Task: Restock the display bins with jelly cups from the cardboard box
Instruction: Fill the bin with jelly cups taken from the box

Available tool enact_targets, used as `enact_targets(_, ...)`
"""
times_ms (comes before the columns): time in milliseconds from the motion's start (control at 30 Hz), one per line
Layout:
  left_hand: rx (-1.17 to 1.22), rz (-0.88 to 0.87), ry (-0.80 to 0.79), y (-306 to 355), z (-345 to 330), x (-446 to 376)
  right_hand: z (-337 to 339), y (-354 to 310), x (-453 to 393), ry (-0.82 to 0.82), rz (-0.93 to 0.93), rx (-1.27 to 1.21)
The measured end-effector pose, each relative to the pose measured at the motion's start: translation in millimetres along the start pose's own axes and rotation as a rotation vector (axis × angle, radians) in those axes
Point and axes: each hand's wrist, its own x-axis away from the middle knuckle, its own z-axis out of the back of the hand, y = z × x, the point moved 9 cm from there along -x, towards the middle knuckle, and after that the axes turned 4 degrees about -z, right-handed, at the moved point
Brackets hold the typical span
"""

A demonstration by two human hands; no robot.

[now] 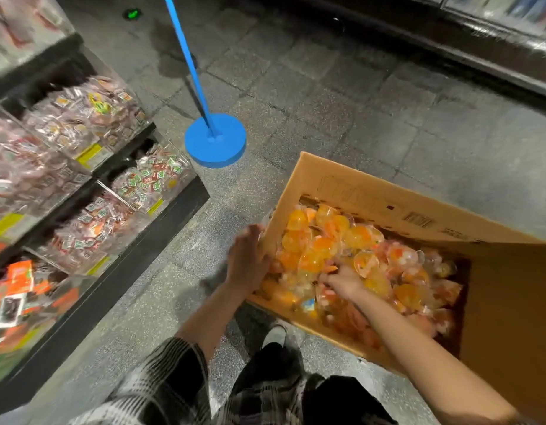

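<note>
Jelly cups fill cardboard box; left hand presses its edge.

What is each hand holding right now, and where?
Left hand rests on the cardboard box at its left flap; right hand is among the jelly cups, grip unclear.

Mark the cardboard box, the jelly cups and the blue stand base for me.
cardboard box [373, 191]: head view, on the far flap.
jelly cups [362, 236]: head view, on an orange cup atop the pile.
blue stand base [216, 142]: head view, on its round top.
</note>
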Motion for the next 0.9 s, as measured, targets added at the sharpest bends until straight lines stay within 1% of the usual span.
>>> enact_targets(33,-0.024,-0.011,-0.059,-6,-10,-8,-5,-5,-8,-0.014,-0.024,-0.070)
enact_targets(100,-0.026,0.020,-0.190,-21,-32,-18,-14,-14,-23,-0.027,-0.062,-0.132)
enact_targets(133,-0.034,0.038,-0.224,-26,-40,-21,-18,-16,-32,-0.029,-0.079,-0.158)
enact_targets(200,-0.065,0.027,-0.232,-32,-49,-24,-23,-22,-48,-0.022,-0.106,-0.186)
enact_targets(267,-0.034,0.002,-0.221,-30,-49,-28,-27,-27,-65,-0.011,-0.125,-0.191)
enact_targets(367,0.020,-0.013,-0.262,-31,-54,-28,-38,-34,-85,-0.055,-0.165,-0.255)
enact_targets(500,0.119,0.021,-0.268,-42,-61,-28,-40,-38,-98,-0.010,-0.173,-0.132)
enact_targets(567,0.130,0.018,-0.270,-45,-61,-29,-39,-37,-102,-0.005,-0.166,-0.150)
enact_targets(633,0.136,-0.020,-0.262,-43,-60,-28,-36,-31,-104,-0.005,-0.158,-0.186)
enact_targets(700,0.118,-0.106,-0.259,-37,-59,-27,-31,-27,-99,0.022,-0.104,-0.185)
enact_targets(800,0.056,-0.254,-0.297,-24,-59,-21,-22,-32,-72,0.050,0.042,-0.051)
enact_targets(833,0.032,-0.275,-0.309,-23,-60,-19,-22,-35,-58,0.032,0.080,-0.085)
enact_targets(900,0.004,-0.258,-0.331,-25,-61,-18,-25,-45,-28,-0.008,0.169,-0.187)
